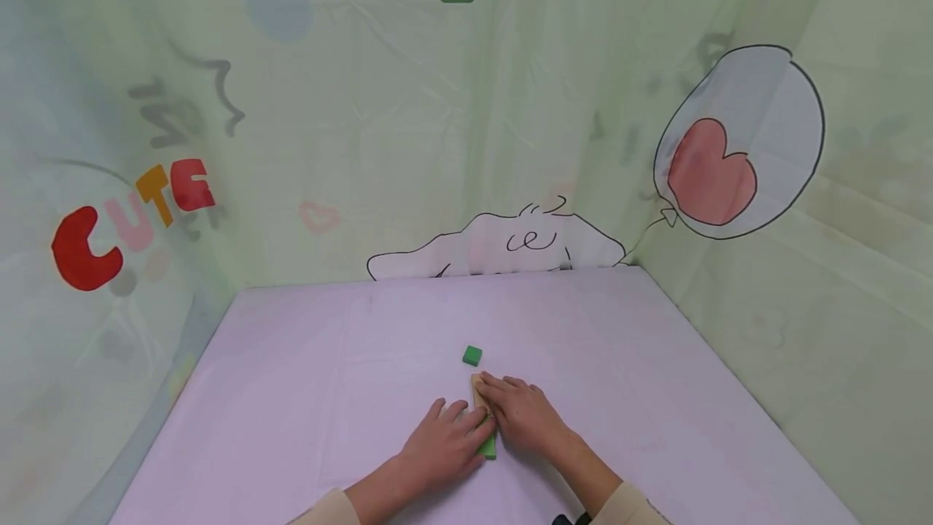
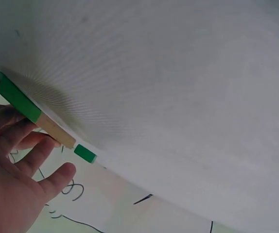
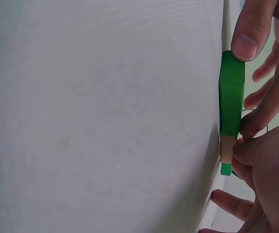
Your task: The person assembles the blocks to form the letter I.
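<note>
A green block (image 2: 18, 97) lies lengthwise in line with a plain wooden block (image 2: 57, 130), end against end on the table. My left hand (image 1: 446, 440) grips the green block, its thumb (image 3: 245, 46) at the near end and a fingertip by the joint with the wood. Its other fingers are spread. My right hand (image 1: 526, 413) holds the wooden block from the right, with fingers over its far end; part of that grip is hidden. Beyond the wooden block lies a small green block (image 1: 472, 356), a short gap away from it in the head view.
The table (image 1: 328, 363) has a pale lilac cover. Printed cloth curtains (image 1: 408, 144) stand along its back and both sides. A small black object (image 1: 572, 519) shows at the bottom edge, beside the right sleeve (image 1: 628, 506).
</note>
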Demonstrator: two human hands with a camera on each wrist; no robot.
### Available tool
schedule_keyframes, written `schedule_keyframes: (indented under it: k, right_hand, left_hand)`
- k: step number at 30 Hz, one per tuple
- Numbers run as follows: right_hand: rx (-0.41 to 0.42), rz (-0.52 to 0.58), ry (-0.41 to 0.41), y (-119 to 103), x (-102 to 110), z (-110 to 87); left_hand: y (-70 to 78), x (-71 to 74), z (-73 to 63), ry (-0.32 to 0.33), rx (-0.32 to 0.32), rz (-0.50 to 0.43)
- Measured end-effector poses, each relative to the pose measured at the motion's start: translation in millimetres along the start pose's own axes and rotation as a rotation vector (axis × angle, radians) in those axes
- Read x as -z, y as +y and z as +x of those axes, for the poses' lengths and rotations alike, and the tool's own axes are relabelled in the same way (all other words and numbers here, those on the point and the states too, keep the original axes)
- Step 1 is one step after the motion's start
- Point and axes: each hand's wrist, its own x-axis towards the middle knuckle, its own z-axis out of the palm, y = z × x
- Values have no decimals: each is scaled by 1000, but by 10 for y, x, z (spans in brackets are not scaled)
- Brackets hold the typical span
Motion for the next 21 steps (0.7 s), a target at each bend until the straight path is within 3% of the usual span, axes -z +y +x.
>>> schedule_keyframes:
  k: [12, 21]
  right_hand:
    - [8, -10, 17, 23, -16, 8]
    - [5, 6, 3, 7, 8, -7]
  left_hand:
    - [16, 9, 1, -25, 3, 35]
    - [35, -32, 0, -4, 5, 57]
